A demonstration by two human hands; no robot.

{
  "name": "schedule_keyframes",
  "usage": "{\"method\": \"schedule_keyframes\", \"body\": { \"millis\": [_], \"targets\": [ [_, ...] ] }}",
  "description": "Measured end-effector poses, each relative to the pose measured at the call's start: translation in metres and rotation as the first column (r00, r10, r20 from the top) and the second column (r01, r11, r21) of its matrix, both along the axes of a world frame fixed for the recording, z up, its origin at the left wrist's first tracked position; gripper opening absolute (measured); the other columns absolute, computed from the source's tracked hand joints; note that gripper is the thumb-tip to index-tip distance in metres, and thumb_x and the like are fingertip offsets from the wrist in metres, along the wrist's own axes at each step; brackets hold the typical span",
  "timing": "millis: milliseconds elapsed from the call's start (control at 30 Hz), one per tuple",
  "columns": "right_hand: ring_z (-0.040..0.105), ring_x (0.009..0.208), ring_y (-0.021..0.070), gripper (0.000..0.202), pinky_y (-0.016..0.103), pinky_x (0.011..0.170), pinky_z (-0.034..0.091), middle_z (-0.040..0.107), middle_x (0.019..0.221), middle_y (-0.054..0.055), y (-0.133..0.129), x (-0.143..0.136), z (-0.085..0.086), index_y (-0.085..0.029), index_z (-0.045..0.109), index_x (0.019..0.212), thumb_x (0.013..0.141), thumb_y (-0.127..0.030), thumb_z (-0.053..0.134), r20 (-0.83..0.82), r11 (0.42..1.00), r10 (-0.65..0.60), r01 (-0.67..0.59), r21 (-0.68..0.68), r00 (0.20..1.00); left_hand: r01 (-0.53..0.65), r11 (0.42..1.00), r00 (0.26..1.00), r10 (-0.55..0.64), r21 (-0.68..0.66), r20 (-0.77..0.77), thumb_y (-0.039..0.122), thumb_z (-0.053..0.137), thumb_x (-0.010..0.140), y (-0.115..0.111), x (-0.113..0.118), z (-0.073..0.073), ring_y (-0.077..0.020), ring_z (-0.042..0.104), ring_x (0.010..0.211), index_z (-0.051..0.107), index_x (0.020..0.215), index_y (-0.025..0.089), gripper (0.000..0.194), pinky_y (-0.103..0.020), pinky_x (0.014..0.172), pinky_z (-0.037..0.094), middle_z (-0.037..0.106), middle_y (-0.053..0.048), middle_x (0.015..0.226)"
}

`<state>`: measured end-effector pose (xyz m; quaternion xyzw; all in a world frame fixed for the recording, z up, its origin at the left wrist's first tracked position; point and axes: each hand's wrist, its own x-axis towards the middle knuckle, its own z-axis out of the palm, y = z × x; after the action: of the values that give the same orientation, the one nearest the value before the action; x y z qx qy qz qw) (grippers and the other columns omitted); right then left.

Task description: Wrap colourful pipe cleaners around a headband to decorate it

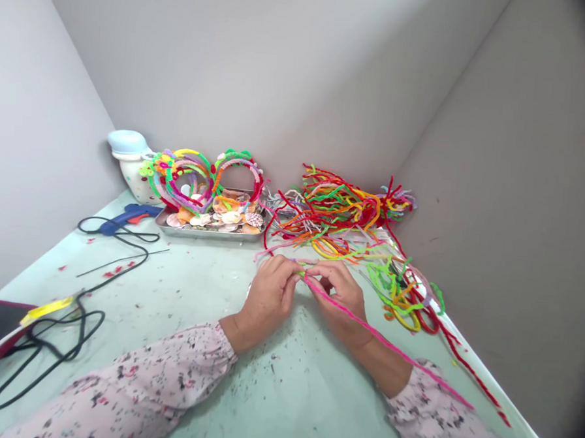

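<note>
Left hand (269, 295) and right hand (340, 293) were close together over the pale green table (194, 305), fingertips nearly meeting. Both pinched the near end of a long pink fuzzy pipe cleaner (388, 345), which trailed back over the right forearm toward the floral sleeve (439, 416). Just beyond the hands lay a tangled heap of multicoloured pipe cleaners (346, 212). A metal tray of seashells (214, 225) sat left of the heap, a blue glue gun (126, 218) further left.

Soft, even, bright light is cast from above; faint shadows are seen. Edges are bent by wide-angle distortion, and the right corners are darkened.
</note>
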<state>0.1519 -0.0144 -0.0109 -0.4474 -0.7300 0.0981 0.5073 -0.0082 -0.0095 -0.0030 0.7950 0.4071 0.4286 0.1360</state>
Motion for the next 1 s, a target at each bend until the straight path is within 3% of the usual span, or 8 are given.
{"method": "schedule_keyframes", "body": {
  "millis": [167, 367, 567, 833, 1000],
  "targets": [
    [0.059, 0.071, 0.0138, 0.008, 0.025, 0.058, 0.049, 0.064, 0.092, 0.004, 0.0, -0.0009, 0.0033, -0.023, 0.065, 0.089, 0.084, -0.025, 0.06, 0.013, 1.0, 0.0, 0.0, -0.012, 1.0, -0.009, 1.0, 1.0, 0.009, 0.002, -0.02, 0.016, 0.041, 0.09, 0.0001, 0.0006, -0.0003, -0.019, 0.05, 0.088, 0.058, 0.096, 0.017, 0.018, -0.034, 0.079, 0.041, 0.056, -0.007, 0.09],
    [0.06, 0.089, 0.0181, 0.009, 0.032, 0.075, 0.051, 0.064, 0.092, 0.004, 0.0021, 0.0003, 0.0017, -0.024, 0.065, 0.09, 0.086, -0.025, 0.057, 0.047, 1.0, 0.003, -0.003, 0.012, 0.999, -0.023, 1.0, 0.999, 0.023, 0.005, -0.032, 0.015, 0.04, 0.09, -0.0003, 0.0009, 0.0003, -0.0189, 0.05, 0.088, 0.058, 0.095, 0.018, 0.019, -0.034, 0.08, 0.041, 0.056, -0.007, 0.091],
    [0.06, 0.084, 0.0168, 0.01, 0.027, 0.064, 0.052, 0.063, 0.093, 0.005, 0.0016, 0.0, 0.0026, -0.023, 0.065, 0.092, 0.086, -0.025, 0.057, 0.03, 0.999, 0.027, -0.026, -0.018, 0.999, -0.035, 0.999, 0.999, 0.035, 0.009, -0.024, 0.015, 0.04, 0.09, -0.0007, 0.0003, -0.0007, -0.019, 0.05, 0.088, 0.059, 0.096, 0.019, 0.02, -0.035, 0.08, 0.041, 0.056, -0.006, 0.091],
    [0.06, 0.092, 0.019, 0.014, 0.033, 0.078, 0.052, 0.063, 0.096, 0.005, 0.0029, 0.0, 0.0, -0.024, 0.065, 0.098, 0.086, -0.024, 0.056, 0.049, 1.0, 0.021, -0.022, 0.013, 0.999, -0.043, 0.999, 0.998, 0.043, 0.007, -0.04, 0.016, 0.04, 0.09, 0.0007, 0.0001, -0.0015, -0.0191, 0.05, 0.088, 0.058, 0.096, 0.018, 0.019, -0.035, 0.08, 0.04, 0.056, -0.007, 0.091],
    [0.061, 0.08, 0.0169, 0.011, 0.029, 0.068, 0.052, 0.065, 0.092, 0.004, 0.0039, -0.0003, -0.003, -0.022, 0.066, 0.091, 0.085, -0.023, 0.057, 0.021, 0.999, 0.015, -0.014, -0.042, 1.0, -0.043, 0.999, 0.997, 0.044, 0.012, -0.06, 0.016, 0.041, 0.09, 0.0005, 0.0, -0.001, -0.0192, 0.05, 0.088, 0.058, 0.095, 0.017, 0.018, -0.035, 0.08, 0.04, 0.056, -0.007, 0.09]
  ]
}}
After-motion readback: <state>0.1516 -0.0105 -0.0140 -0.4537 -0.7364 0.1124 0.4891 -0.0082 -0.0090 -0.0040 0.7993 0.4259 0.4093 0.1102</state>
